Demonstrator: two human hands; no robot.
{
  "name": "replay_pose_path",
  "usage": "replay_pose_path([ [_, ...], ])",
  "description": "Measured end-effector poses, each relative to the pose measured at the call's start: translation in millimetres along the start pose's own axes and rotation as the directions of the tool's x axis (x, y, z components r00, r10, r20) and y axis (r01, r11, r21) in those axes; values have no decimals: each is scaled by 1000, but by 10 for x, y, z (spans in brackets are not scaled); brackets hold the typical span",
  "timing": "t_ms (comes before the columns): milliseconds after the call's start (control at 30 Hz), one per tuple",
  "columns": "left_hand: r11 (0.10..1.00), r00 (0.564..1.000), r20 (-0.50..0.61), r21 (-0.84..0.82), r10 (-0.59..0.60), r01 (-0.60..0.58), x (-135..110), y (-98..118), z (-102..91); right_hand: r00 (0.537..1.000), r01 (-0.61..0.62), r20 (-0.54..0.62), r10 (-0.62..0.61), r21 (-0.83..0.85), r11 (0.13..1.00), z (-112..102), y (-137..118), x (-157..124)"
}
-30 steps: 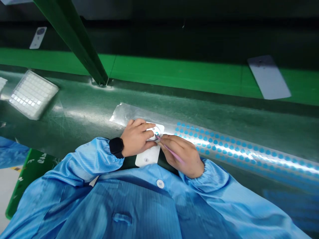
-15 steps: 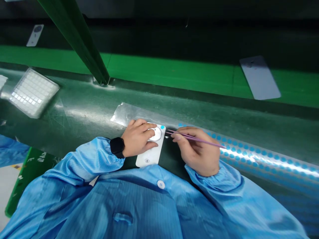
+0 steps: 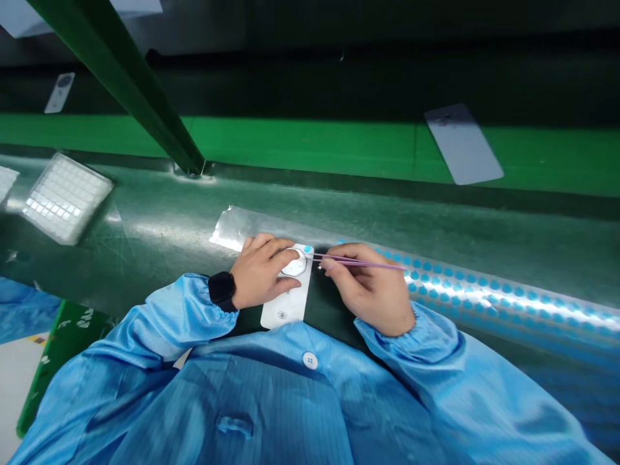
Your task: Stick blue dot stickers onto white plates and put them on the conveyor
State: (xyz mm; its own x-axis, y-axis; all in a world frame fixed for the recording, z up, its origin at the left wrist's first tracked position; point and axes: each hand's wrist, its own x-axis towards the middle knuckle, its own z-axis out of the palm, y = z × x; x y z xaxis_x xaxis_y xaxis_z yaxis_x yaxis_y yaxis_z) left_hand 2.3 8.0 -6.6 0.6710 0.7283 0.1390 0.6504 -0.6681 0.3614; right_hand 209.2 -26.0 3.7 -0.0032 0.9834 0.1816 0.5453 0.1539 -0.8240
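Left hand (image 3: pixel 259 272) palm-down, right hand (image 3: pixel 372 290) pinching tweezers (image 3: pixel 371 264)

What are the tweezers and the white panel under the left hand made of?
Tweezers: probably metal with a pink coating, judging by their slim, evenly coloured prongs. White panel: perhaps plastic or coated glass; it looks flat and smooth.

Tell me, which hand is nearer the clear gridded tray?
Left. The left hand rests on the white plate, right of the tray; the right hand, holding pink tweezers, is farther right.
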Motion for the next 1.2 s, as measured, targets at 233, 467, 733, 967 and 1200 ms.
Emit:
replay_pose_path([
  [233,1000,999,32,-7,-26,26,3,-10,-7,946,-96,-313,84,-22,995,-32,-17,86],
  [467,999,999,-4,-25,-43,43,-6,-6,-2,898,-392,156,411,709,586,173,-71,217],
  [733,990,991,3,-40,-132,132,-35,40,-54,851,-26,-317,418,770,637,-60,-31,361],
  [967,974,971,121,-75,-204,214,41,77,-161,936,-128,-138,324,723,679,24,53,55],
  [1200,934,948,152,-183,-281,307,91,79,-183,959,-130,-92,267,696,707,14,156,5],
])
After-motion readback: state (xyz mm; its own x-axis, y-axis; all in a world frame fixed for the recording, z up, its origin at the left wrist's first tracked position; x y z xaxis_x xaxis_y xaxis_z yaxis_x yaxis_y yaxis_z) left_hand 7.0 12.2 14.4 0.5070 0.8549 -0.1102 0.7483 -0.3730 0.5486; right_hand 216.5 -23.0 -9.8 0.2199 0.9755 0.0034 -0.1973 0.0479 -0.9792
